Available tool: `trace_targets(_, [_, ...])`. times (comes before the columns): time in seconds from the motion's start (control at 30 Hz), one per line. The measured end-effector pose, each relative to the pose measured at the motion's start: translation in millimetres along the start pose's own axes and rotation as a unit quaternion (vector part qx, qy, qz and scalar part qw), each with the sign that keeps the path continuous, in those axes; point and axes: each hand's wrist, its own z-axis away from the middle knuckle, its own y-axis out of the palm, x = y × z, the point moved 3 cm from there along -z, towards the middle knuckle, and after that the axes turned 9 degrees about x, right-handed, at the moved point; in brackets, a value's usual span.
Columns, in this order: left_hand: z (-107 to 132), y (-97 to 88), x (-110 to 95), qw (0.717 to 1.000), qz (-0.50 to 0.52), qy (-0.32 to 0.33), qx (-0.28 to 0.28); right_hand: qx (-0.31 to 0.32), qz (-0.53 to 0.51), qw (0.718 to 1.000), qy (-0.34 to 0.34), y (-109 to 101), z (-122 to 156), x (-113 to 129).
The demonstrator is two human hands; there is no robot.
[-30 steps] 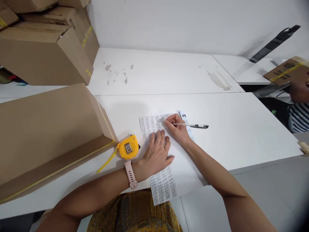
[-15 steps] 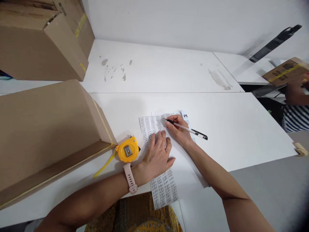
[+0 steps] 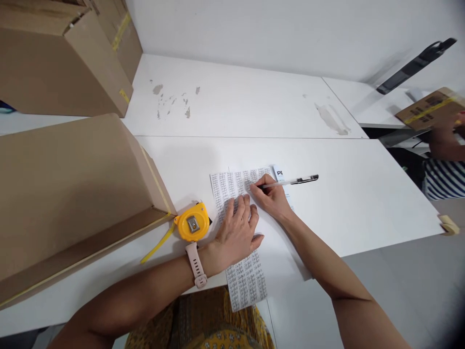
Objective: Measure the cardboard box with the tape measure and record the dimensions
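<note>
A printed sheet [image 3: 247,278] covered in small rows of text lies on the white table [image 3: 356,194], hanging over its near edge. My left hand [image 3: 237,230], with a pink watch on the wrist, lies flat on the sheet with fingers stretched out. My right hand [image 3: 271,198] pinches a pen [image 3: 298,181] whose tip touches the upper part of the sheet. A yellow tape measure [image 3: 192,222] sits just left of my left hand, its yellow tape pulled out to the left.
A long cardboard box [image 3: 69,194] lies at the left, with larger cardboard boxes [image 3: 61,53] stacked behind it. At the far right another person in a striped sleeve [image 3: 445,177] holds a cardboard box [image 3: 430,106]. A black object [image 3: 414,65] leans on the wall.
The pen's tail swung down and back up to a flatter angle while its tip stayed on the sheet's top rows. My left hand stayed put.
</note>
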Motion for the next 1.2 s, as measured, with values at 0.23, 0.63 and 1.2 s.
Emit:
trace_targets(0.23, [0.1,2.5,-0.7,1.000,0.021,-0.004,-0.003,0.005,-0.050,0.999,-0.001,-4.5,-0.3,-1.6])
trace_targets(0.63, [0.3,3.4,-1.3,1.000,0.017,0.001,-0.002,-0.029,0.007,1.000,-0.011,-4.7,-1.2,-6.9])
trace_targets(1.2, [-0.3,3.3,-1.0,0.999,0.035,0.000,-0.002,-0.011,0.011,1.000,-0.016,-1.7,-0.4,-5.1])
